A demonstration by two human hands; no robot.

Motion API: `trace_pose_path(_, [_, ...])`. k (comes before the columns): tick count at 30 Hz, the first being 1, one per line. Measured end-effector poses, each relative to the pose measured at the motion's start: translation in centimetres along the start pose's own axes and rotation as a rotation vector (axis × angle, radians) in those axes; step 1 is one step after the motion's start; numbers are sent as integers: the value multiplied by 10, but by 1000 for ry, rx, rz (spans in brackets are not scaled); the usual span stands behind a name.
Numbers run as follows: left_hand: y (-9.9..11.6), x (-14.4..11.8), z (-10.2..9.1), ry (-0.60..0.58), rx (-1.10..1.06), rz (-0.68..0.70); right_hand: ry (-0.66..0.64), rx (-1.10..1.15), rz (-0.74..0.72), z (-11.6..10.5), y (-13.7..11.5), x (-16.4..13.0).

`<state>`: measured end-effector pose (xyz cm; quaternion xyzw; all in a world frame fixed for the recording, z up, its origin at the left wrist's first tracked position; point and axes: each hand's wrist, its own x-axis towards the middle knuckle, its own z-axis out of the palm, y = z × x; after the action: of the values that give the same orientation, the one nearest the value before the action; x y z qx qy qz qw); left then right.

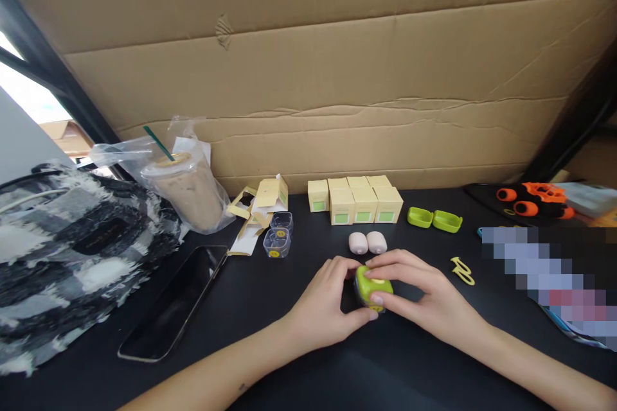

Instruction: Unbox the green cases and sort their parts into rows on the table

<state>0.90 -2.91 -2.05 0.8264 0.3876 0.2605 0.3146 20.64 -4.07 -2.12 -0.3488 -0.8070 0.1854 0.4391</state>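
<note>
While gripped, green case (373, 286) between hands

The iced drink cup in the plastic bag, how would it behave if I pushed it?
The iced drink cup leans inside its loose plastic bag, so it would probably tip. It looks nearly full, likely heavy, and the bag may slip.

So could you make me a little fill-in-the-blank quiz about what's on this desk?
1. Both hands hold a small ____ case.
2. The phone lies screen-up to the ____ of the hands.
3. Behind the hands lie two ____ pods.
4. The iced drink has a ____ straw.

Missing words: green; left; pink; green
</note>
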Motion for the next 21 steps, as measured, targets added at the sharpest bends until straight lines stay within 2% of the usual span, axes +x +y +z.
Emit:
trace_pose_path(6, [4, 1, -6, -18, 67, 41, 172, 118, 125, -14, -7, 6])
trace_pose_path(10, [19, -2, -35, -171, 341, 79, 259, 163, 160, -24, -5, 9])
trace_pose_path(13, [32, -12, -63, -283, 573, 40, 268, 176, 175, -26, -3, 8])
trace_pose_path(15, [37, -20, -79, -296, 689, -53, 249, 192, 192, -24, -4, 8])
trace_pose_path(17, [37, -26, -90, -267, 772, -211, 229, 212, 201, -22, -5, 7])
trace_pose_path(19, [32, -30, -97, -230, 820, -380, 212, 234, 205, -20, -7, 8])
trace_pose_path(21, [27, -30, -102, -192, 857, -478, 199, 253, 210, -20, -9, 8])
